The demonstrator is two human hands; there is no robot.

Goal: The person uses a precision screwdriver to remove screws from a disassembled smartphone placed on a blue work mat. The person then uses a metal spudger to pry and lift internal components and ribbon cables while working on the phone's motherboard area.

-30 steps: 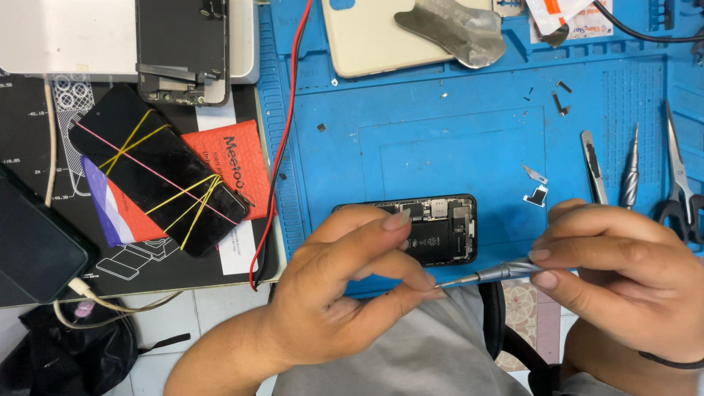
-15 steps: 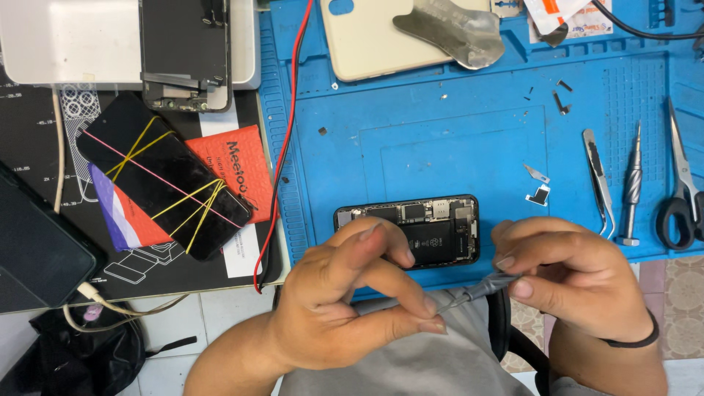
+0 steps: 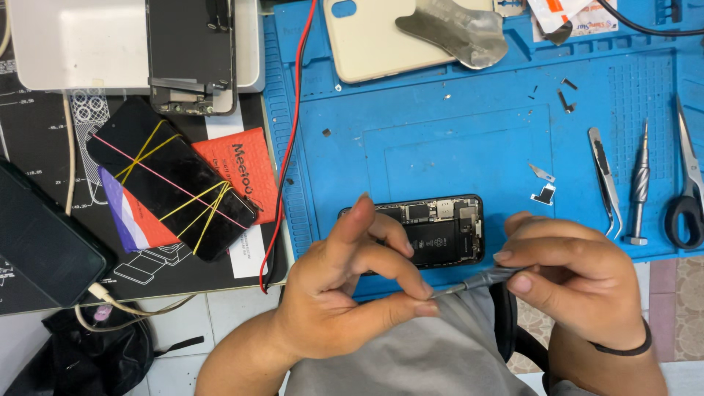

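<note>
Compared with half a second ago, the left hand is lifting its forefinger straighter above the opened phone, and the right hand is sitting a little further right, while the phone and the tools are lying where they were.

At the far left, a dark slab-shaped phone on a pale cable is resting on the black printed mat. Beside it, a glossy black phone strapped with yellow and pink rubber bands is lying across a red card. A thin red wire is running down the edge of the ribbed blue silicone work mat.

The left hand is pinching thumb and middle finger together on the tip of the slim grey metal screwdriver, the forefinger raised apart. Just behind the fingers, the opened black phone with its bare battery and boards is lying flat at the mat's near edge. The right hand is clamping thumb and fingers on the screwdriver's handle.

Further right, one pair of steel tweezers, one knurled metal driver and one pair of black-handled scissors are lying side by side.
</note>
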